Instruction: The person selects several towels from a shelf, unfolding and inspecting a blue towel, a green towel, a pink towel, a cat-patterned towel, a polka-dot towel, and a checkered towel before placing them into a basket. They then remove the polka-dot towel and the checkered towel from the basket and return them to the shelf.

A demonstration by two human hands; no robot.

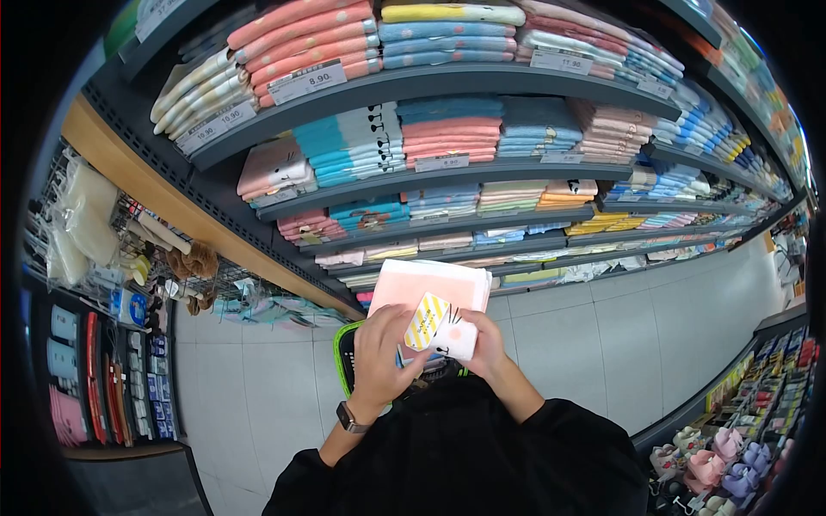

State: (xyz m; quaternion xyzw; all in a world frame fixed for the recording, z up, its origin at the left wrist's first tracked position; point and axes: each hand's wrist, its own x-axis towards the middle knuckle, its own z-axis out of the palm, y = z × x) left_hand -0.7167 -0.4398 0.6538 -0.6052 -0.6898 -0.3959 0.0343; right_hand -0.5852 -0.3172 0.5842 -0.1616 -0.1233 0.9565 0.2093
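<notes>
A folded pink and white towel with a printed cat face is held up in front of my body. On its front sits a yellow-and-white striped paper label. My left hand has its fingers curled over the towel's left side, beside the label, with the thumb low near the bottom edge. Gripping the lower right corner, my right hand has its thumb on the front and its other fingers partly hidden behind. Beneath the towel, a black shopping basket with a green rim is partly covered by my hands and sleeves.
Ahead, dark shelves carry several stacks of folded towels with price tags. Hanging goods line a rack at left. Pastel slippers stand on a low display at right. Pale tiles cover the floor.
</notes>
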